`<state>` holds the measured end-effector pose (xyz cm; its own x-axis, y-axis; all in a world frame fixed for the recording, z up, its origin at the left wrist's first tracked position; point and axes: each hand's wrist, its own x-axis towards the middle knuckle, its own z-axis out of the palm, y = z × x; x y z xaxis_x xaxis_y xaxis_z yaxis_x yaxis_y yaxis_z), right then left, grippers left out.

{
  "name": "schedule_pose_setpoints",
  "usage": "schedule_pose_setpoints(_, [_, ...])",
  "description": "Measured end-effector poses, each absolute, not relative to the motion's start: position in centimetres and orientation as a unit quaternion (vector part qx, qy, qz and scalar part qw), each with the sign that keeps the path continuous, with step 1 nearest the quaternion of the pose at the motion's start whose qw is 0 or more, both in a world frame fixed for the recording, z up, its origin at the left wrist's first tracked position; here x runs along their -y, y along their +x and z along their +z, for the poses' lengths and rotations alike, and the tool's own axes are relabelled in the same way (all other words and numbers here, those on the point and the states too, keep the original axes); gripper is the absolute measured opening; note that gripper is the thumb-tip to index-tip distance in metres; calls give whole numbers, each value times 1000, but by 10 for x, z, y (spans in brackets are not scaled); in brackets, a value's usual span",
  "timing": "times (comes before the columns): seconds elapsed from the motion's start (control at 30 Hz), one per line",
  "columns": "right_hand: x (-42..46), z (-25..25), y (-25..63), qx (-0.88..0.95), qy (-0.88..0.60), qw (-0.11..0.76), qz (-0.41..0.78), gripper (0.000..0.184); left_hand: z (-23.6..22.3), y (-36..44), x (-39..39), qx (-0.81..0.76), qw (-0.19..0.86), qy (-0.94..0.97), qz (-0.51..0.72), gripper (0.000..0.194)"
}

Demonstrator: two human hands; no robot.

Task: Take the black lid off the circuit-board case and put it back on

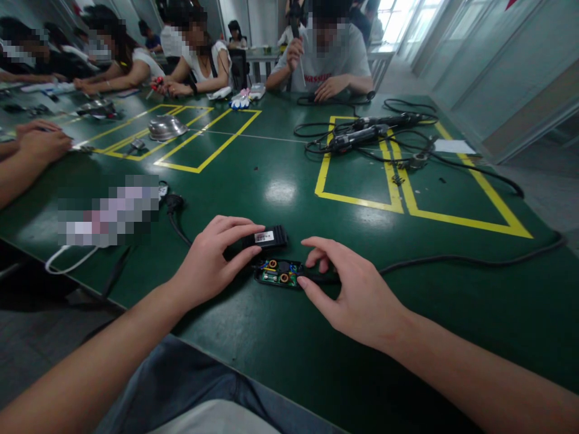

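On the green table in front of me lies an open black plastic case [259,281] with a green circuit board, copper-wound ring coils and coloured wires inside. Just behind it is its black cover [277,236], bearing a white label. My left hand [217,253] has thumb and fingers closed around the left end of this cover. At the right end of the case, my right hand [348,283] is open, its thumb tip at the case's edge and its fingers apart. A black cable [434,262] runs from behind the right hand across the table.
A power strip [122,211], partly blurred, and a black plug [175,203] lie to the left. Black tools with tangled cables [362,134] occupy the right rear. A metal bowl [166,128] stands farther back, among yellow tape lines. Several people sit around the table.
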<state>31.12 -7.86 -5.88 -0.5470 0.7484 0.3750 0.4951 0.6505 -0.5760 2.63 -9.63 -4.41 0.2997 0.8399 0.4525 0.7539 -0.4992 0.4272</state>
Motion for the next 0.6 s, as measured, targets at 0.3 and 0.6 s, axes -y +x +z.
schedule_pose_setpoints(0.3, [78,-53,311,881,-321,285,198,33,-39,35,105,-326,70,895,295,36])
schedule_pose_setpoints(0.6, [74,-57,312,881,-319,293,192,26,-39,35,100,-339,96,894,275,28])
